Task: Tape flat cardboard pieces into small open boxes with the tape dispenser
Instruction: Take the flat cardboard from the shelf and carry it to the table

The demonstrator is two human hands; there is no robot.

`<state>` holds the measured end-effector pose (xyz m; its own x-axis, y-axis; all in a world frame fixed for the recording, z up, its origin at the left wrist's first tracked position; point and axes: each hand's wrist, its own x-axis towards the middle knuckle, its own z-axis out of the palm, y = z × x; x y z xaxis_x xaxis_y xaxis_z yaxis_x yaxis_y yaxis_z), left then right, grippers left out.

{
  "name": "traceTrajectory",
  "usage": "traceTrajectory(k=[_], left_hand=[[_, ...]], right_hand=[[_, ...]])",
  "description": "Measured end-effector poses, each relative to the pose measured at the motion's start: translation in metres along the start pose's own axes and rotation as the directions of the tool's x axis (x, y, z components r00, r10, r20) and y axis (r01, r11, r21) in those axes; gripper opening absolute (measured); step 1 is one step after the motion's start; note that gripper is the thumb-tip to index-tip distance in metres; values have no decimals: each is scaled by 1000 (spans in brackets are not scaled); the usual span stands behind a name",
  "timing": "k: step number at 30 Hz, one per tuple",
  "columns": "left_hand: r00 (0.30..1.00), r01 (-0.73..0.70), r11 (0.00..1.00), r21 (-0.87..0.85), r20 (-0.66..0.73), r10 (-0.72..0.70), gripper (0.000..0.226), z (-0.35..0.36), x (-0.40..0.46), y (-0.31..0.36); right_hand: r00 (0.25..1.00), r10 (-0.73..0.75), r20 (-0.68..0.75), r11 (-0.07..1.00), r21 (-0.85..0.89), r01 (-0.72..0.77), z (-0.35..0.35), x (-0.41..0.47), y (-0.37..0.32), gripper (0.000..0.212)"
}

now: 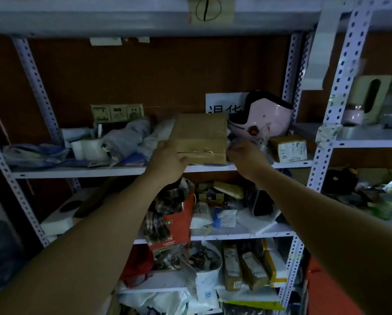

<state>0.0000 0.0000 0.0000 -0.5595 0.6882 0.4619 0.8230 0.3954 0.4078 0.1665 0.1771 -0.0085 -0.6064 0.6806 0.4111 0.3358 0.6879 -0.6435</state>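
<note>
Cardboard stack [200,135] on shelf [126,171], between left hand [167,159] and right hand [245,159].

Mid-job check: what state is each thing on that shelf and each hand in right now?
Cardboard stack: flat, tilted, lower edge on the shelf.
Left hand: holds the stack's left side.
Right hand: at the stack's right edge, grip unclear.
Helmet: resting on the shelf, right of the stack.

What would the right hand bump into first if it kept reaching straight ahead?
Probably the crinkled clear plastic at its fingers, beside the cardboard box. Behind that sits the pink helmet, though depth is hard to judge here.
</note>
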Motion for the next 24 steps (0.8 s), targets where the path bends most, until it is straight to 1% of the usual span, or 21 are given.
traceTrajectory(k=[2, 4, 6, 8, 9, 10, 12, 14, 15, 16, 17, 18, 19, 21, 23, 24], left_hand=[[995, 100, 993, -59, 18, -99, 66, 4, 16, -5], [985, 171, 974, -147, 58, -164, 88, 5, 31, -9], [973, 219, 949, -226, 125, -195, 103, 11, 42, -15], [965, 240, 931, -275, 172, -198, 112, 17, 48, -21], [967, 235, 925, -298, 171, -190, 111, 21, 48, -22], [971, 223, 917, -332, 156, -180, 107, 23, 48, -24], [981, 191, 901, -389, 91, -169, 95, 27, 42, -23], [979, 202, 888, -413, 47, -200, 86, 27, 32, -20], [976, 206, 882, -423, 25, -216, 84, 28, 25, -17], [975, 208, 880, -428, 15, -223, 80, 29, 17, -15], [978, 186, 883, -432, -7, -209, 72, 31, 9, -11], [983, 154, 889, -431, -25, -183, 63, 34, 0, -8], [987, 126, 896, -426, -41, -158, 55, 37, -9, -2], [993, 98, 903, -418, -19, -117, 45, 46, -27, 10], [997, 71, 910, -409, 30, -64, 43, 58, -47, 25], [998, 47, 916, -399, 46, -31, 43, 67, -57, 34]], right_hand=[[993, 101, -55, 992, 78, -97, 7, 12, 0, 30], [984, 177, -22, 969, 177, -171, 13, 18, -5, 32], [984, 175, 45, 934, 310, -180, 20, 22, -10, 31], [985, 142, 99, 862, 477, -172, 26, 21, -14, 36], [985, 129, 112, 829, 534, -169, 28, 22, -15, 36], [986, 124, 108, 824, 543, -163, 30, 21, -17, 34], [992, 105, 68, 855, 504, -125, 34, 19, -16, 25], [994, 104, 10, 867, 489, -96, 37, 18, -10, 35], [992, 119, -33, 857, 509, -86, 36, 15, -7, 38], [988, 133, -73, 844, 531, -75, 35, 10, -4, 35], [982, 154, -114, 842, 536, -70, 31, 4, -2, 41], [974, 177, -142, 849, 522, -78, 25, -4, 0, 52], [966, 205, -160, 860, 500, -100, 18, -13, 4, 54], [961, 225, -163, 855, 506, -114, 2, -37, 16, 48], [955, 254, -154, 856, 496, -148, -18, -70, 33, 58], [947, 275, -163, 870, 462, -173, -29, -92, 43, 58]])
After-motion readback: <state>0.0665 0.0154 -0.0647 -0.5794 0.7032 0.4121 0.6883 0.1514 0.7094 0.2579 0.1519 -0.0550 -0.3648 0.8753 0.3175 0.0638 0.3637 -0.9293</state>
